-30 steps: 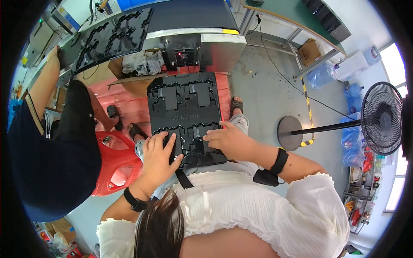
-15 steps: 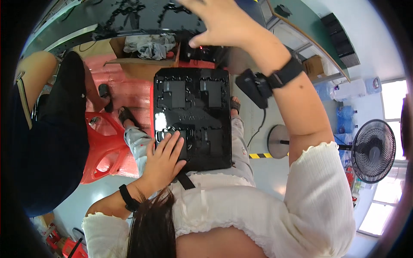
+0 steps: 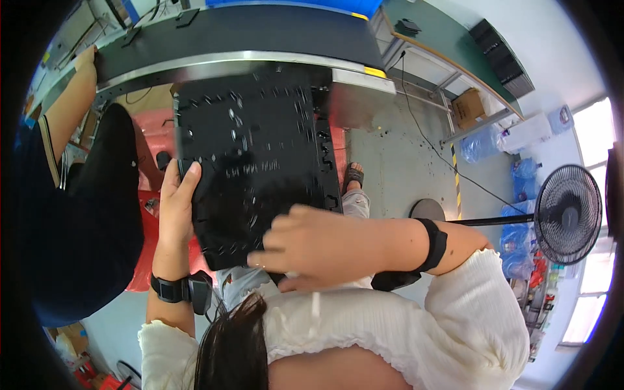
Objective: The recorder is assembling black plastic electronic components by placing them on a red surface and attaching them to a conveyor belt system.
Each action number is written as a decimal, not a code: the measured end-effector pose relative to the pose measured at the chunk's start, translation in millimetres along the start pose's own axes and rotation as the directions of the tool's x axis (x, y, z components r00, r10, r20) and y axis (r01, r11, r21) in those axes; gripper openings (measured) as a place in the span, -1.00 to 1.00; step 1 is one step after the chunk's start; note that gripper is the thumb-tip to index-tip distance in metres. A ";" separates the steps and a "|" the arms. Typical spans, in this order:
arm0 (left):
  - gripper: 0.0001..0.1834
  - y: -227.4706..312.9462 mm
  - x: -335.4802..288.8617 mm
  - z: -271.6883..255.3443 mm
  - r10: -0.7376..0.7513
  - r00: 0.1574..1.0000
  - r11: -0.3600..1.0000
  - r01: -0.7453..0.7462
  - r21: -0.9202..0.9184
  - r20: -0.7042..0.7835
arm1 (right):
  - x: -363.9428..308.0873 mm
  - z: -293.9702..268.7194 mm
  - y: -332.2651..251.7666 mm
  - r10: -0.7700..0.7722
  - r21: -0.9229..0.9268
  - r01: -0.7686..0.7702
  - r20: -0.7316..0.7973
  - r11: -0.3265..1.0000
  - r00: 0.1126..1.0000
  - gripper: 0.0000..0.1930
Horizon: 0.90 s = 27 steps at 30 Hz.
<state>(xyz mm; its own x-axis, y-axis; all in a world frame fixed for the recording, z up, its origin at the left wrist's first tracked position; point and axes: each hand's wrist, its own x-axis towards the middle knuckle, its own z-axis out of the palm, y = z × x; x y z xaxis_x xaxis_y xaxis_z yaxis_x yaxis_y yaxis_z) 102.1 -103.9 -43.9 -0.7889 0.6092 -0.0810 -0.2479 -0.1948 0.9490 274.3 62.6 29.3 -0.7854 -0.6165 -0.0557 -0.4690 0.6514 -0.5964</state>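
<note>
A black plastic tray [image 3: 253, 172], shiny with raised ribs and small molded shapes, lies slightly askew above my lap. The thumb of my left hand [image 3: 179, 188] is on its left edge, with the other fingers at the rim. My right hand [image 3: 305, 244], blurred, hovers over the tray's lower right part, fingers apart. Whether it touches the surface I cannot tell. Along the right side, the bumpy edge of another black tray [image 3: 329, 162] shows from underneath; most of it is hidden.
A dark conveyor belt [image 3: 260, 32] with a metal rail runs across ahead. At left, a co-worker's hand [image 3: 86, 58] rests on its edge. A black fan [image 3: 567, 218] stands right, near large water bottles [image 3: 523, 179]. A green table [image 3: 448, 49] is far right.
Black trays ahead of me are gone from the conveyor, and one now covers the tray on my lap. My right hand came down from far ahead; my left moved to the tray's left edge.
</note>
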 end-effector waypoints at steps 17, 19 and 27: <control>-0.45 -108.3 -8.4 5.3 -0.263 0.962 0.883 0.270 0.384 -0.072 | -62.6 111.2 124.2 0.319 -0.087 -0.496 -0.667 0.864 0.673 -0.43; -0.47 -110.2 -9.3 4.1 -0.262 0.957 0.870 0.291 0.399 -0.126 | -59.2 112.1 124.1 0.336 -0.051 -0.489 -0.665 0.871 0.667 -0.44; -0.52 -117.1 -2.7 -3.3 -0.108 0.989 0.676 0.146 0.723 -0.099 | -64.3 63.6 115.6 0.498 0.011 -0.553 -0.448 0.833 0.742 -0.52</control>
<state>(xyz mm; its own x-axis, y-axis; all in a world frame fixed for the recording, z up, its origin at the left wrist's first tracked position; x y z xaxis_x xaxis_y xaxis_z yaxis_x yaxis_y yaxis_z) 131.5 -85.2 -155.8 -0.8092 0.5475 -0.2131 0.1233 0.5130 0.8495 296.3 149.5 -87.0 -0.9977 0.0652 0.0200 0.0479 0.8789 -0.4746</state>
